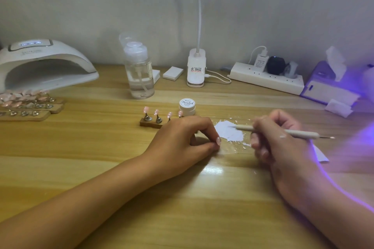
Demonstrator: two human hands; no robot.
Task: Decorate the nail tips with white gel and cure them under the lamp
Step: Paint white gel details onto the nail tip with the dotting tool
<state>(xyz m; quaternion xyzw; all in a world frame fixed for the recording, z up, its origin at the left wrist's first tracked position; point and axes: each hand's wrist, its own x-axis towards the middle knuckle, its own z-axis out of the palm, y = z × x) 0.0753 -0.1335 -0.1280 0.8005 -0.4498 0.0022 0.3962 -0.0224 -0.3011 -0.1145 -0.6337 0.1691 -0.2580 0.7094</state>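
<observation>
left hand [182, 137]: it rests on the table [101, 157] with your fingers curled under and the thumb and forefinger tips pressed together. A pale nail shape shows at that pinch. You cannot tell whether it is a loose tip or your own nail, so whether the hand holds anything is unclear.
right hand [279, 137]: your fingers are wrapped round the dotting pen [244, 127]. The hand is slightly blurred.
dotting pen: it lies nearly level, with one end pointing left over the white patch [229, 132] and the thin metal end sticking out to the right past your knuckles.
white patch: it lies flat on the table between your two hands, just beside your left fingertips, with white flecks scattered around it.
gel jar [187, 106]: it stands lid on, behind the white patch and beyond your left knuckles.
nail tips [156, 111]: four pink ones stand upright on the wooden stand [150, 123]. Your left hand covers the stand's right end.
curing lamp [40, 62]: it sits at the far left of the table, well apart from both hands, with its opening facing you.
spare stands [26, 105]: rows of them carrying more pink tips lie in front of the lamp.
violet light [362, 137]: it spills in from the right edge across your right wrist.
</observation>
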